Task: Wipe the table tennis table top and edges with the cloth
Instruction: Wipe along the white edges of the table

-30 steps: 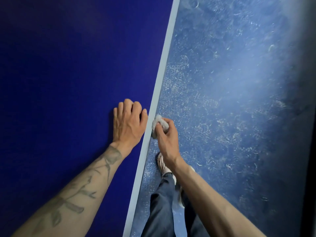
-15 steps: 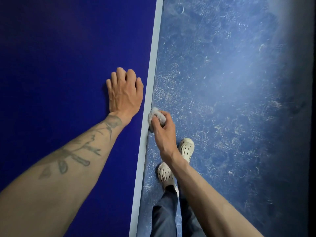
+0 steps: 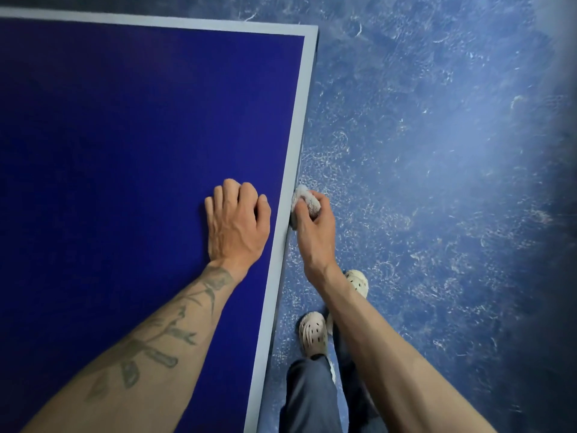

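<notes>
The dark blue table tennis table [image 3: 125, 135] fills the left of the view, with a pale border line along its right side and far end. My left hand [image 3: 235, 223] rests palm down on the top close to the right border, fingers bent at the knuckles. My right hand [image 3: 313, 232] is just off the table's right side and grips a small bunched white cloth [image 3: 307, 200], pressing it against the side edge. The table's far right corner [image 3: 310, 31] shows at the top.
A mottled blue floor [image 3: 437, 182] stretches to the right of the table. My feet in pale perforated clogs [image 3: 313, 334] and dark trousers stand close to the table's side. The far right of the view is dim.
The view has moved along the table side toward its far end, so the far corner is now visible. Both hands have advanced along the edge, the right still gripping the cloth.
</notes>
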